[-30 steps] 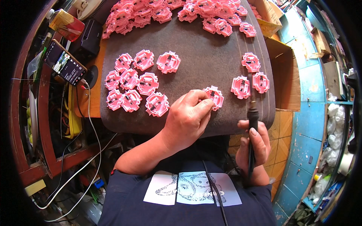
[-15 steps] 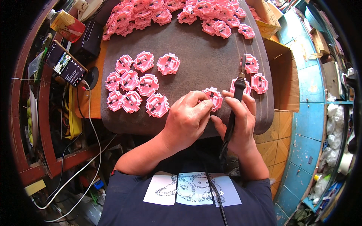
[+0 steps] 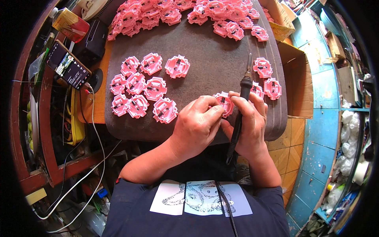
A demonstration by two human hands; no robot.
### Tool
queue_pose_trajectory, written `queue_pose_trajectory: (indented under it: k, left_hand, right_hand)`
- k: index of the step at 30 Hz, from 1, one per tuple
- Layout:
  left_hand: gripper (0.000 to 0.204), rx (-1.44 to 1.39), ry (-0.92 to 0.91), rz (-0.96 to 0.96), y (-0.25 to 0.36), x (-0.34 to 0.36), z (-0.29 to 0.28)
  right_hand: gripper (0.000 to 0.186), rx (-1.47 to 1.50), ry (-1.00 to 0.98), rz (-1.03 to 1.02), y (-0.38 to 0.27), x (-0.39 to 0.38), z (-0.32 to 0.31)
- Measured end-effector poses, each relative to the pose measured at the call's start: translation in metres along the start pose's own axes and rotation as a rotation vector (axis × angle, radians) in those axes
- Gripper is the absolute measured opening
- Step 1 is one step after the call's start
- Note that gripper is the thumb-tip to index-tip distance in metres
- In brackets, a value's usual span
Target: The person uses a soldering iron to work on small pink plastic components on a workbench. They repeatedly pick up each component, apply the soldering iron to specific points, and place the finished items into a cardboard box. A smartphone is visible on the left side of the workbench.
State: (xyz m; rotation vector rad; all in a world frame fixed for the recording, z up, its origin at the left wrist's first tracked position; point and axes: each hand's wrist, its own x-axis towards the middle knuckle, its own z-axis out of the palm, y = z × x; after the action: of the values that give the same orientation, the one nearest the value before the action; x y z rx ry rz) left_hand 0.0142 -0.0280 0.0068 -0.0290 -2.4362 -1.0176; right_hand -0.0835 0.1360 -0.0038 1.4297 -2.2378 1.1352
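At the near edge of the dark work surface, my left hand (image 3: pixel 198 123) is closed, thumb and fingertips pinched at the left rim of a pink plastic part (image 3: pixel 226 104) with a small black piece inside. My right hand (image 3: pixel 251 125) grips a black-handled soldering iron (image 3: pixel 245 83), its metal tip pointing away from me and clear of that part. The right fingertips come up against the same part's right side. Partly behind the iron lies another pink part (image 3: pixel 256 90), and two more (image 3: pixel 263 68) sit farther along the right edge.
Several pink parts (image 3: pixel 154 88) lie grouped at left, with large heaps (image 3: pixel 150 14) at the far edge. A phone (image 3: pixel 68 66) on a stand, a drink bottle (image 3: pixel 71 24) and white cables (image 3: pixel 103 158) are at left. An open cardboard box (image 3: pixel 299 87) stands at right.
The soldering iron has shifted slightly left and nearer its tip has tilted left, uncovering more of the pink part behind it. My left hand has barely moved at the part.
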Motion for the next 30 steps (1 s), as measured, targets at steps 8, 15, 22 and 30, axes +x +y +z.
queue_pose_trajectory:
  k: [8, 15, 22, 30]
  left_hand:
    - [0.02, -0.002, 0.003, 0.003, -0.0013, -0.0001, 0.0005]
    - [0.02, 0.003, 0.008, 0.008, -0.0006, 0.0005, 0.0004]
    - [0.02, 0.004, 0.006, 0.008, -0.0007, 0.0004, 0.0005]
    - [0.021, 0.008, 0.016, 0.011, -0.0004, -0.0002, 0.0016]
  right_hand:
    - [0.063, 0.021, -0.03, 0.009, -0.0015, 0.0046, -0.0024]
    - [0.064, 0.03, -0.024, 0.011, 0.0005, 0.0034, -0.0012]
    - [0.061, 0.027, -0.014, 0.02, 0.0009, 0.0017, -0.0005]
    - [0.055, 0.006, -0.006, 0.022, -0.001, 0.0024, -0.0017]
